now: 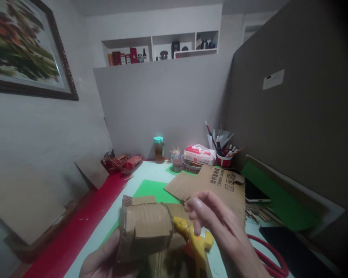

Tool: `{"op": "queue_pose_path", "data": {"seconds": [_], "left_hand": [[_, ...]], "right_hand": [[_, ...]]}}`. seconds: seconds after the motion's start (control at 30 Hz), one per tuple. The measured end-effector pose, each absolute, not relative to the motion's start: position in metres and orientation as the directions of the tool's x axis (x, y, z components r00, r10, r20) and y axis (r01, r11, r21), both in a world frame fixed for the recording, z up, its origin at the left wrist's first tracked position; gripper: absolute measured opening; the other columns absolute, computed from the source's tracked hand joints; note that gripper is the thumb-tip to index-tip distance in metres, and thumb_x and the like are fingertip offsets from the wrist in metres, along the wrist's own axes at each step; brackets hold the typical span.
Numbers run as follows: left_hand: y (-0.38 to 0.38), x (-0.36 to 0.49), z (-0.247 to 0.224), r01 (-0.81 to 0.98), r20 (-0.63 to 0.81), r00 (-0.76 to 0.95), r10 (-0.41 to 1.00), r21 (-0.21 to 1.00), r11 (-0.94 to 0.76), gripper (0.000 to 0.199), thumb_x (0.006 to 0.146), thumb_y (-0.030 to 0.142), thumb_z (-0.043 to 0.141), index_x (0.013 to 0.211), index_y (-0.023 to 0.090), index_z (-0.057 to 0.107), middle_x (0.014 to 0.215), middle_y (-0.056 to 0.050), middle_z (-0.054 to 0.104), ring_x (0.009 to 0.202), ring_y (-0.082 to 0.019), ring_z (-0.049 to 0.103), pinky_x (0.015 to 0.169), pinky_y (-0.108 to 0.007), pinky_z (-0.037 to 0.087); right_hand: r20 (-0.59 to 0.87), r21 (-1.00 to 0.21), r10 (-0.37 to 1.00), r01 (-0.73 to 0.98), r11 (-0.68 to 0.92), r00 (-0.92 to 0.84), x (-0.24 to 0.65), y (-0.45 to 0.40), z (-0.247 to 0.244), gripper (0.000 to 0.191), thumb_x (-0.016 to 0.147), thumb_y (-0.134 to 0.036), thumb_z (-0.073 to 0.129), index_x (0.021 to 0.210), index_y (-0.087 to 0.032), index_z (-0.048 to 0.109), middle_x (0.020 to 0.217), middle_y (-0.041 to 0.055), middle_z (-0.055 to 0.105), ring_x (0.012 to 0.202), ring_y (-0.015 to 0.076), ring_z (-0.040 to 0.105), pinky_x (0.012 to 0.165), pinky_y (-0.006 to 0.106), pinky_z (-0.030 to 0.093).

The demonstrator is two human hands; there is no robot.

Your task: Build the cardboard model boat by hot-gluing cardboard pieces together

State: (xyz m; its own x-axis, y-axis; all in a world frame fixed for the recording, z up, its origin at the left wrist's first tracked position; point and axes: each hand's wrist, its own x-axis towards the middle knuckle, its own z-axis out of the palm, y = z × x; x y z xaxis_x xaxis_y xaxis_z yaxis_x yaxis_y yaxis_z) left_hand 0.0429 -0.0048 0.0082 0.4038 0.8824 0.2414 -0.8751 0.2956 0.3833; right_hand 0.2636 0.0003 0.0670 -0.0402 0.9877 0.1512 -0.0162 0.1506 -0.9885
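Note:
A brown cardboard construction (149, 222) with a curved top is at the lower middle. My left hand (103, 255) grips it from its left side, the thumb along its edge. To its right lies a yellow glue gun (201, 243), nozzle pointing up and left towards the cardboard. Above the glue gun is my right hand (210, 212), its fingers curled and the thumb near the index finger; whether anything small is between them cannot be made out. Behind that hand lies a flat cardboard piece (223, 189) with printed characters.
Green sheets (150, 189) lie on the pale table. At the back stand a jar with a teal lid (159, 150), a tissue pack (199, 154) and a cup of pens (224, 160). Right are a tablet (256, 193), sticks (258, 213) and red handles (268, 255).

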Motion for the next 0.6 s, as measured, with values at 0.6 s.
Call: {"op": "queue_pose_path", "data": {"seconds": [0.6], "left_hand": [[-0.009, 0.03, 0.0, -0.817, -0.341, 0.123, 0.932, 0.499, 0.29, 0.009, 0.076, 0.017, 0.074, 0.08, 0.018, 0.083, 0.078, -0.006, 0.083, 0.074, -0.029, 0.078, 0.091, -0.044, 0.058]], "right_hand": [[0.222, -0.971, 0.949, 0.039, 0.236, -0.222, 0.242, 0.001, 0.026, 0.023, 0.094, -0.048, 0.053, 0.091, -0.025, 0.054, 0.075, -0.0026, 0.054, 0.061, 0.013, 0.05, 0.05, 0.022, 0.042]]}}
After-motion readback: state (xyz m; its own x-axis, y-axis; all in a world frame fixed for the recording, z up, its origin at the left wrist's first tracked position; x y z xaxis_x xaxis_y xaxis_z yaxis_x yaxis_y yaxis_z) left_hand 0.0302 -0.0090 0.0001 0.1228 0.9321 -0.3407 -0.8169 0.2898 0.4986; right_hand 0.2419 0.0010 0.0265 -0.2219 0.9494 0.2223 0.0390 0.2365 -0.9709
